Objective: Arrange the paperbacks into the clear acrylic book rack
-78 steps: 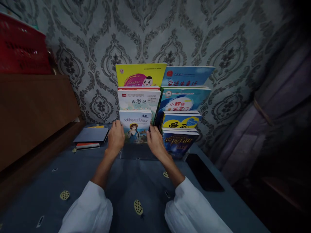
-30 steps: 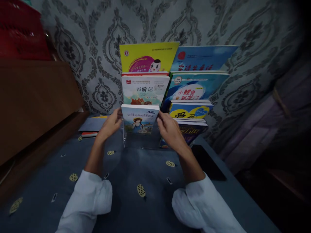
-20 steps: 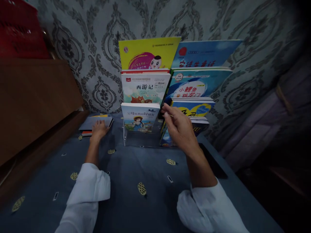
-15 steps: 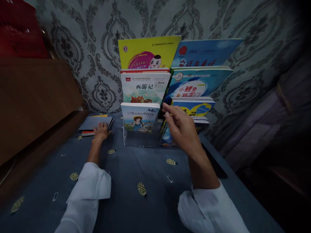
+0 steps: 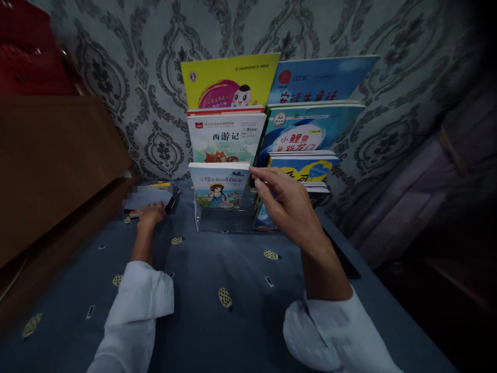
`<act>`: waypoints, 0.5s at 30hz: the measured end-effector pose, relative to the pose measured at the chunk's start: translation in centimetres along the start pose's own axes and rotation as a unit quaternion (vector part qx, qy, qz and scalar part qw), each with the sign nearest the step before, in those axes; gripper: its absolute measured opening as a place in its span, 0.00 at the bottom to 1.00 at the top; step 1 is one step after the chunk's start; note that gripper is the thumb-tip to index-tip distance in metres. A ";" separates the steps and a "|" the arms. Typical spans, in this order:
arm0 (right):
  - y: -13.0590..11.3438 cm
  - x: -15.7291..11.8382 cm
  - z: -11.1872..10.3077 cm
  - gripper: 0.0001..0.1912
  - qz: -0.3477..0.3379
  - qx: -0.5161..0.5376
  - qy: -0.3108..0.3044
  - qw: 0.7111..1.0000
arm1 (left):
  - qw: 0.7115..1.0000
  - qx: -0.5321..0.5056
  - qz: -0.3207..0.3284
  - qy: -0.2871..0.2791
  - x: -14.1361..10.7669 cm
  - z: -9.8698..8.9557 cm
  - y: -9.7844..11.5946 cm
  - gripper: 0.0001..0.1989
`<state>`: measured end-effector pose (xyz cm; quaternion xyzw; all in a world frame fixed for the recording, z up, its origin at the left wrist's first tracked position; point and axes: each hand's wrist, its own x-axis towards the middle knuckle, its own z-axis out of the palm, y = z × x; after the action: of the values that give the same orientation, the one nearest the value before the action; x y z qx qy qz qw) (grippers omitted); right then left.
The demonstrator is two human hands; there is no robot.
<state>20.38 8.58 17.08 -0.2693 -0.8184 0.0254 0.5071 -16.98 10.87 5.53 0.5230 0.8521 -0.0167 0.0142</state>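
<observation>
My left hand (image 5: 150,213) rests on the front of a small stack of books (image 5: 149,198) lying flat at the left; its fingertips are partly blurred. My right hand (image 5: 285,202) is raised before the clear book stand (image 5: 197,217). Its index finger and thumb are slightly apart, near the top right corner of the front white book with a girl on it (image 5: 217,191). Behind that book stand a white book with red lettering at its corner (image 5: 227,134) and a yellow book (image 5: 231,72). Blue books (image 5: 314,124) fill the right side, partly hidden by my right hand.
A brown wooden box or cabinet (image 5: 58,166) with a red bag (image 5: 33,49) on it stands at the left. A dark flat object (image 5: 344,256) lies by the right edge of the blue patterned cloth (image 5: 194,321). A curtain hangs at the right.
My left hand has shifted slightly left on the stack, its fingers less spread. My right hand's fingertips are now closer to the front white book's top right corner. The view has shifted slightly.
</observation>
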 end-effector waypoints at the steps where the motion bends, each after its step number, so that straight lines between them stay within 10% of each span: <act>1: -0.2 0.0 -0.1 0.16 0.001 0.002 -0.002 1.000 | 1.000 0.001 0.004 0.003 -0.2 -0.1 -0.1 0.21; 15: -2.3 -0.3 -1.1 0.15 -0.013 0.032 -0.086 0.996 | 0.999 0.034 0.017 0.039 -2.1 0.0 0.2 0.22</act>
<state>20.46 6.20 18.16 -0.2391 -0.8614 0.0678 0.4430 -15.89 9.11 5.64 0.5378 0.8419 -0.0247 -0.0365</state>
